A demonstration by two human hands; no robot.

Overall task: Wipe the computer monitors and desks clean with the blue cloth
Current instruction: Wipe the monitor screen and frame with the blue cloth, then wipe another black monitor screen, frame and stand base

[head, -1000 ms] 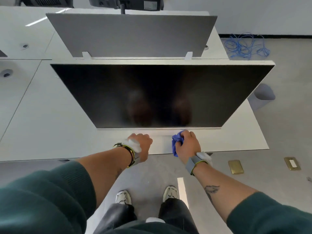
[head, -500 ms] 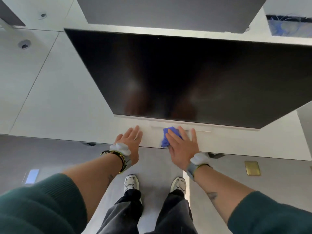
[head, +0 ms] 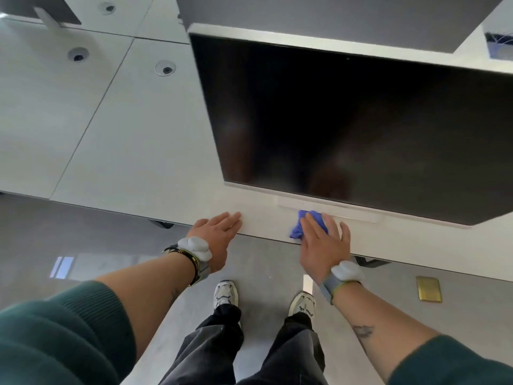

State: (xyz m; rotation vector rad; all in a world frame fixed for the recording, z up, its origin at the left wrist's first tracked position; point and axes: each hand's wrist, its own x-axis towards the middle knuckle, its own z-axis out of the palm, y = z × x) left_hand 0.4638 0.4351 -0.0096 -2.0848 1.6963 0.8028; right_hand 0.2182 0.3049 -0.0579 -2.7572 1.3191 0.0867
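- The blue cloth (head: 297, 232) lies mostly under the right hand (head: 323, 244) at the front edge of the desk (head: 144, 162); only crumpled folds show past the fingers (head: 312, 229).
- The monitor (head: 347, 129) runs off the picture's right edge; its base (head: 358, 215) is largely behind the screen's lower rim.
- A grey panel (head: 333, 20) beyond it is cut by the top edge.
- Blue cables (head: 498, 44) at the top right corner are blurred and cut off.

Brass floor plate (head: 429, 289) (right of white sneakers (head: 225, 294))
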